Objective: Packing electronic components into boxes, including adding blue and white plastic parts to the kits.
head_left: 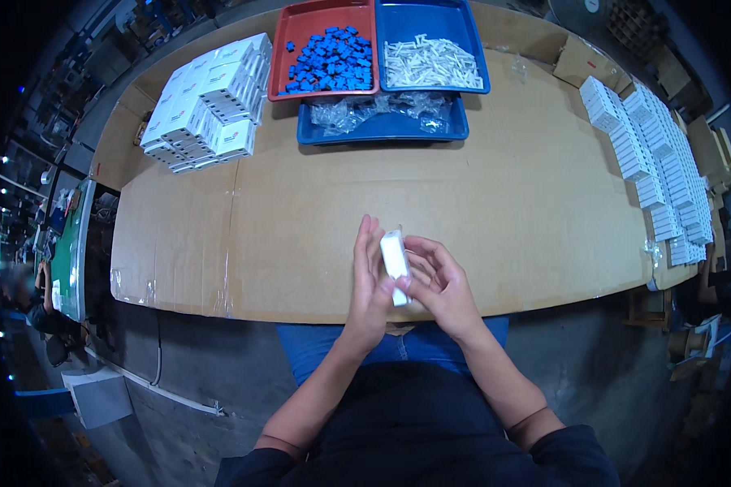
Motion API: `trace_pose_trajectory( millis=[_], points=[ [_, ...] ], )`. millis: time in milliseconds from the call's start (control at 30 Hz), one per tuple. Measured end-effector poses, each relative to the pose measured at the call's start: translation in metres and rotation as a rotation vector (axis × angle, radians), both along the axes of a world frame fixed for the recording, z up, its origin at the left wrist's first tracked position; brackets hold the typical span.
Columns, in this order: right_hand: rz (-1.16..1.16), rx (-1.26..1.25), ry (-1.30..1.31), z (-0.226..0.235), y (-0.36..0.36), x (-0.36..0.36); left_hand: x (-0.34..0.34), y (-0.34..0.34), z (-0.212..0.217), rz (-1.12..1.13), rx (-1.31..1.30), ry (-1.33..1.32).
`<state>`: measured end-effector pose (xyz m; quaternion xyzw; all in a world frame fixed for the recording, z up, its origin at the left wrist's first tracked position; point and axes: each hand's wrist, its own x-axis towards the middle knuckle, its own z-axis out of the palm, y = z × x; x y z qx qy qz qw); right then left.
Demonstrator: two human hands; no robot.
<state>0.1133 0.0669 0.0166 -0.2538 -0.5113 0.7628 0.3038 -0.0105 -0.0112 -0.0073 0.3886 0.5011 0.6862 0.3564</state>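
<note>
Since the small white box (395,258) looks like thin printed-carton stock, I'd guess it's pretty light and fairly stiff along its edges, but with broad faces that would dent if you squeezed too hard. It's up in the hands, tilted, over the middle of the worktop's (317,211) near edge. Right hand (445,292) has it pinched: thumb on the lower part of the face, fingers curled round the far side. Left hand (368,284) has its fingers stretched up straight along the left side, thumb close to the lower end, and honestly I can't tell if it's pressing or just steadying. Can't make out whether the top end is closed either.

If you ask me, the long narrow edges are the place to hold it, light pressure, since smooth card probably slides a bit on dry fingers. Similar-looking ones sit in a stack of white boxes (191,105) toward the far left corner, and more white boxes (662,154) run in rows along the right edge.
</note>
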Motion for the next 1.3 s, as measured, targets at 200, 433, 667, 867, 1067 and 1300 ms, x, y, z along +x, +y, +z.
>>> trace_pose_trajectory(
  millis=[200, 433, 667, 867, 1067, 1300],
  points=[
    [-0.016, 0.528, -0.060, 0.001, -0.015, -0.008, 0.016, 0.007, 0.012, 0.136, 0.003, -0.170],
    [-0.103, 0.911, -0.114, -0.007, -0.022, -0.005, 0.020, 0.001, 0.022, 0.157, -0.006, -0.085],
    [-0.153, 1.007, -0.094, -0.011, -0.017, -0.007, 0.017, 0.008, 0.018, 0.091, 0.069, -0.096],
    [-0.139, 0.952, -0.104, -0.012, -0.022, -0.003, 0.018, 0.004, 0.015, 0.065, 0.040, -0.155],
    [-0.107, 0.518, 0.049, -0.006, -0.031, -0.015, 0.009, 0.006, 0.012, 0.120, 0.050, -0.098],
    [0.101, -0.339, -0.046, 0.016, 0.002, -0.003, -0.004, 0.006, -0.006, 0.102, 0.168, 0.294]
  ],
)
